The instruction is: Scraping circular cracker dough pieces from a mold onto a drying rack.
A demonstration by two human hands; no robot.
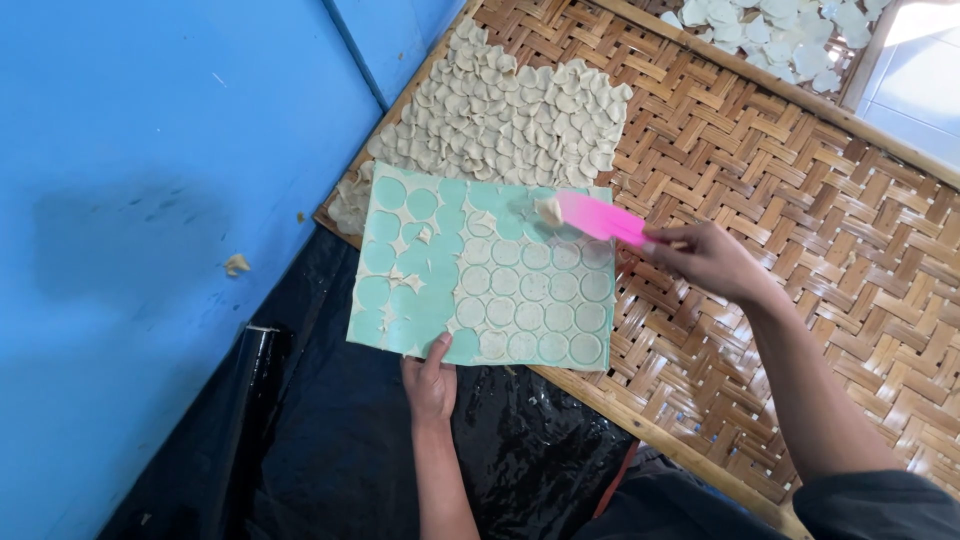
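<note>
My left hand (431,378) grips the near edge of a turquoise board (400,300), thumb on top. The board carries a thin dough sheet cut into rounds (530,300); its left half shows bare circles where rounds are gone. My right hand (712,260) holds a pink scraper (598,217) over the board's far right corner, with a small folded dough piece (548,210) on its tip. Beyond the board, many folded dough pieces (510,120) lie in rows on a woven bamboo tray (800,200).
A second bamboo tray with pale dough pieces (780,30) lies at the top right. A blue wall (150,200) fills the left side, with one dough scrap (236,264) on it. Black plastic sheeting (330,450) covers the floor below the board.
</note>
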